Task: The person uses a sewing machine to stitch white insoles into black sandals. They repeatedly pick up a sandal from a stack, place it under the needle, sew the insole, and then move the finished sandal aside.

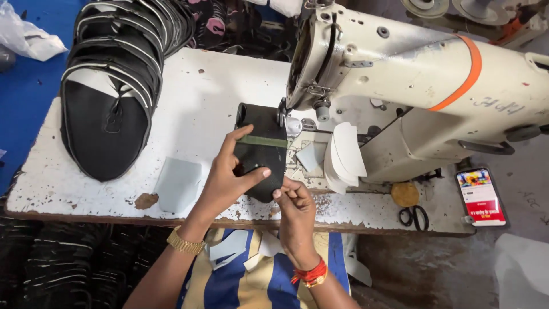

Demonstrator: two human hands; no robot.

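Black shoe upper (261,150) with an olive strip across it lies flat on our chipped white table (200,103), its far edge tucked under the foot of the sewing machine (412,86). That cream machine, banded with an orange strap, is the biggest thing before us; next comes the stack of finished black uppers (114,86) on the left of the table. Our piece looks thin, light and limp, likely to fold or slide, so we judge it best held flat and pinched at its near edge. Our left hand (226,180) presses on it, fingers spread, thumb across the lower part. Our right hand (294,203) has its fingertips closed on the near right corner. White curved cut pieces (343,157) lean by the machine base. A grey patch (178,183) lies to the left. A phone (481,196) with a red-and-white screen rests at the right, black scissors (416,217) and a round yellow lump (405,194) beside it.
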